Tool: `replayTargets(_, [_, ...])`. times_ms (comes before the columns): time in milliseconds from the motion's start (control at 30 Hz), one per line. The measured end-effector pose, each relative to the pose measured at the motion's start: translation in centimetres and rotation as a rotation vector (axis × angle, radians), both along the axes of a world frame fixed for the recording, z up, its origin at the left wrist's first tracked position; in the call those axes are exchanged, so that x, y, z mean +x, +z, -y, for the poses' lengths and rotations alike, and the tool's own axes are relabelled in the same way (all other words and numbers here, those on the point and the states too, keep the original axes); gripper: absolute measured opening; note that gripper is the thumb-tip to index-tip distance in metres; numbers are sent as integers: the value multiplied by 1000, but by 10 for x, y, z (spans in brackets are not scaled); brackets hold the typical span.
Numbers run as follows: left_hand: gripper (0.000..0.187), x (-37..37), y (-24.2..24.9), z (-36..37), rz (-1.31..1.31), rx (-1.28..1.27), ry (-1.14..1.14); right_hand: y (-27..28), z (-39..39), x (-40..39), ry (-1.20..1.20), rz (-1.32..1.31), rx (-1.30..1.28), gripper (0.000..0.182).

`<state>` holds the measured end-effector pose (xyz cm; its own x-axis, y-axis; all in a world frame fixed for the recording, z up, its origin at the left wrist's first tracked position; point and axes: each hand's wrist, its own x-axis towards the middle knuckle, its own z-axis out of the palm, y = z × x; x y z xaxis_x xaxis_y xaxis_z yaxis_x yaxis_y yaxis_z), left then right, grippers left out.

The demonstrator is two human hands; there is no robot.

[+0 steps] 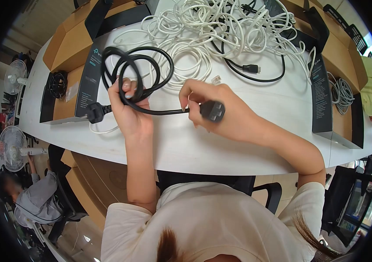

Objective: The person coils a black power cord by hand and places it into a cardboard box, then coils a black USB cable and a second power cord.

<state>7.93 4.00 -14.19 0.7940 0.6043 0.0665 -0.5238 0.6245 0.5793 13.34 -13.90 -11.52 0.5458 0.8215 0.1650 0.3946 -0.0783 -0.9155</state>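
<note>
A black power cable (157, 70) hangs in several loose loops from my left hand (129, 102), whose fingers are closed round it. The cable's plug (95, 112) sticks out to the left of my left wrist. My right hand (221, 109) grips the other end of the same cable, close to its black socket connector (212, 111), which faces up toward me. A single stretch of cable runs between my two hands. Both hands are above the white table (186, 150).
Tangled white cables (234, 30) cover the table's back, with a black connector (251, 68) in front of them. Open cardboard boxes stand at left (70, 65) and right (343, 70), holding a black cable (58, 84) and a grey cable (342, 94). Another person (42, 196) sits lower left.
</note>
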Motion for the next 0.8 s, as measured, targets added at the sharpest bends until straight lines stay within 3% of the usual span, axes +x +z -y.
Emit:
replayTargets(67, [19,-1,-4,-1,148,-126,-161,2,-2,6,16,-393,21,15])
replayTargets(200, [16,2,0,5,373,-628,-553,-10,-4,16,-114,-552,68,20])
replayTargets(300, [18,0,-1,10,284,-307,-596,-16,-5,22,-220,-688,146,17])
replayTargets(333, [27,-1,2,13,217,-344,-507,-22,-6,24,-216,-697,209,15])
replayTargets(467, [29,0,-6,18,386,-192,-607,-27,-11,18,-312,-608,289,23])
replayTargets(567, [40,-5,2,22,269,26,-480,-32,-10,21,-301,-428,329,28])
replayTargets(667, [34,-6,1,21,187,148,-444,-42,-18,18,-341,-283,499,26])
replayTargets(733, [29,-7,-6,16,178,204,-438,-33,-15,16,-250,-418,457,24])
replayTargets(800, [22,-5,-5,22,5,208,-286,-30,-11,16,-193,-481,393,24])
